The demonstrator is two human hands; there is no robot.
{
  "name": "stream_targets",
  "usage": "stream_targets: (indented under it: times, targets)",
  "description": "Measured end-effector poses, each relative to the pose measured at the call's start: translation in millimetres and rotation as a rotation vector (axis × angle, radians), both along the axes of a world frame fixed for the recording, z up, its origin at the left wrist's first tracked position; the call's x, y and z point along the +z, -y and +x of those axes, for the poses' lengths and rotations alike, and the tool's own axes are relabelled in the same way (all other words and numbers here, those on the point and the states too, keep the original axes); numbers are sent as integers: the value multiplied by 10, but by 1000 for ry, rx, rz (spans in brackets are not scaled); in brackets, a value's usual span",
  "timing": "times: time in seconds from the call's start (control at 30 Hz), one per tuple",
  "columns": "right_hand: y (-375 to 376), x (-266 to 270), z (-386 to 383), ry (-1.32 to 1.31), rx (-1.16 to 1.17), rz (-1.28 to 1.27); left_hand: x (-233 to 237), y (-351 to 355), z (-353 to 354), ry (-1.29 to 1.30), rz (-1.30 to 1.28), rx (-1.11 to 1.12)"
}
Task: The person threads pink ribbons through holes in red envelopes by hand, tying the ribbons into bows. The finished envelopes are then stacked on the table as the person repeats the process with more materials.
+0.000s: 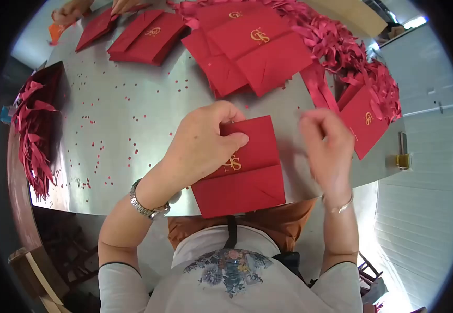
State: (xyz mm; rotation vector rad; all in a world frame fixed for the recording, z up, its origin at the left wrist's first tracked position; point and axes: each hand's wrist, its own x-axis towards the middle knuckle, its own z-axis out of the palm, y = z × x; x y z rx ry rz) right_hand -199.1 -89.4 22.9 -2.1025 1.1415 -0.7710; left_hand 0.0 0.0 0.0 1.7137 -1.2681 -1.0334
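Observation:
My left hand (200, 136) grips a folded red paper bag (255, 185) with a gold emblem, its thumb on the front and the fingers partly hidden behind. The bag lies in front of me, its lower part at the table's near edge. To the right of it, apart from it, my right hand (328, 143) hovers with thumb and forefinger curled together, slightly blurred. Whatever those fingertips hold, if anything, cannot be made out. Beyond both hands rests a pile of similar red bags (273, 47), and another red bag (364, 122) with ribbon handles lies to the right.
Pink-red ribbons (336, 49) heap along the table's far right. More ribboned bags (36, 130) stack at the left edge. Small red paper dots are scattered over the metal table (148, 86). Another person's hands (75, 9) work at the top left by further bags (148, 36).

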Motion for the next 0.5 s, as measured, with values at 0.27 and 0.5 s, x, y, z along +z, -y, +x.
stream_targets:
  times: [0.27,0.5]
  targets:
    - [-359,-467,257,66,223,-307,-10,-39,37,-71,29,-56]
    - [-357,-498,323,52,180,-291,-148,-47,36,13,-108,-49]
